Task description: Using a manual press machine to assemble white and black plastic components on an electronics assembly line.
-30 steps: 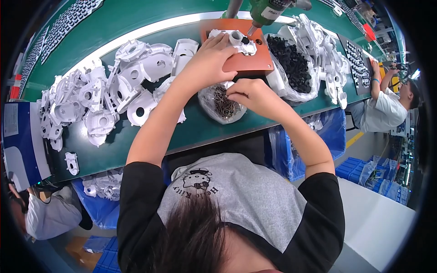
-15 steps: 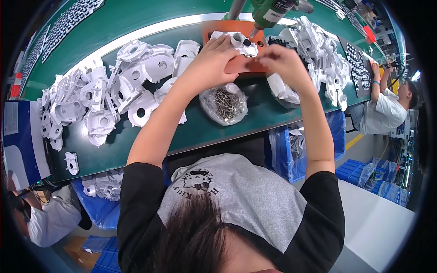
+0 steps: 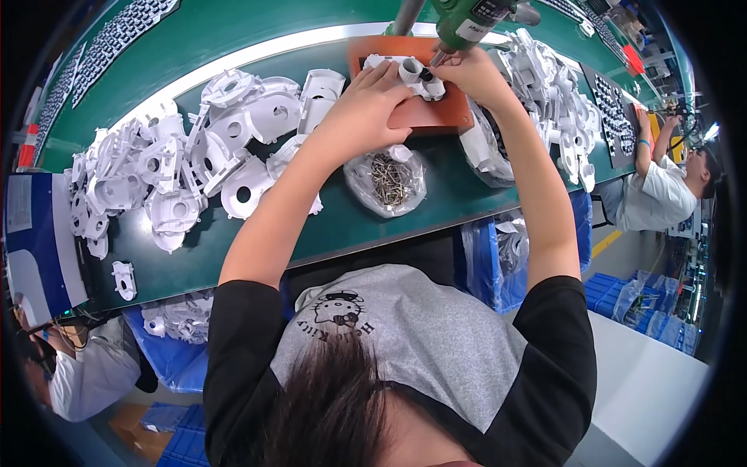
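Note:
A white plastic housing part (image 3: 389,61) with a round collar (image 3: 411,70) lies on an orange fixture block (image 3: 432,117). My left hand (image 3: 366,105) holds the part down on the block, its fingers over the part's left side and its thumb by the block's near edge. A small black piece (image 3: 426,75) sits beside the collar. My right hand (image 3: 473,76) is closed in a pinch at the part's right side, right by the tip of a green power driver (image 3: 464,22). Whatever is between those fingertips is too small to make out.
A plastic bag of screws (image 3: 387,183) stands in front of the block. White housings are heaped at left (image 3: 167,167) and right (image 3: 541,101). Another bag (image 3: 486,148) lies right of the block. Blue-lined bins (image 3: 482,257) stand below the bench edge. Co-workers sit at both sides.
My right hand has moved up and in beside the driver tip, over the part's right side. The orange block has shifted slightly right; my left hand stays on the part.

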